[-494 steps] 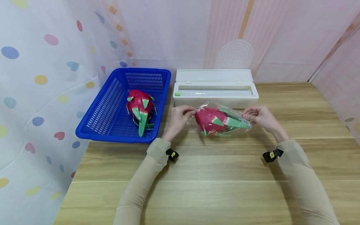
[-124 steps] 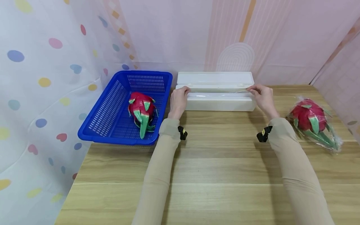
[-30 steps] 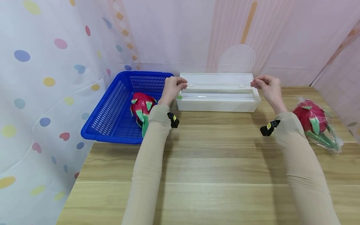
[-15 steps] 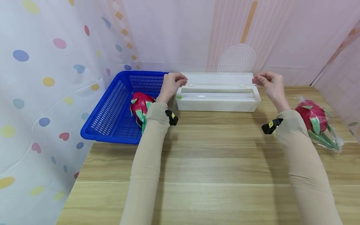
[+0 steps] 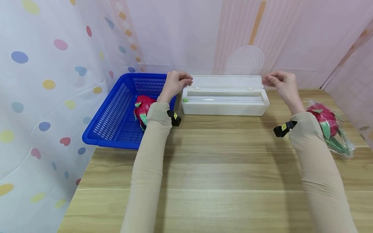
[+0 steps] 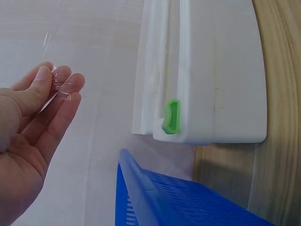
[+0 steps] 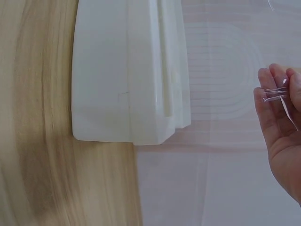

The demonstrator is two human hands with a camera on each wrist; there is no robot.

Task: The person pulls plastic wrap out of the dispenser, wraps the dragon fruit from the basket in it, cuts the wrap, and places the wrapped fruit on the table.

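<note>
Readable text: none that I can find. The white box before me is unmarked; so is the blue basket.

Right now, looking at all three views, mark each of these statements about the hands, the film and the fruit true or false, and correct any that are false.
1. Both hands pinch clear film above the white dispenser box. True: the left hand and the right hand each pinch a corner of the cling film.
2. The dispenser's lid is closed. False: it stands open, with the roll showing inside.
3. A dragon fruit lies in the blue basket. True.
4. The wrapped dragon fruit sits on the table to the person's left. False: it lies to the right, beyond the right forearm.
5. The green cutter slider is at the box's right end. False: it is at the left end.
</note>
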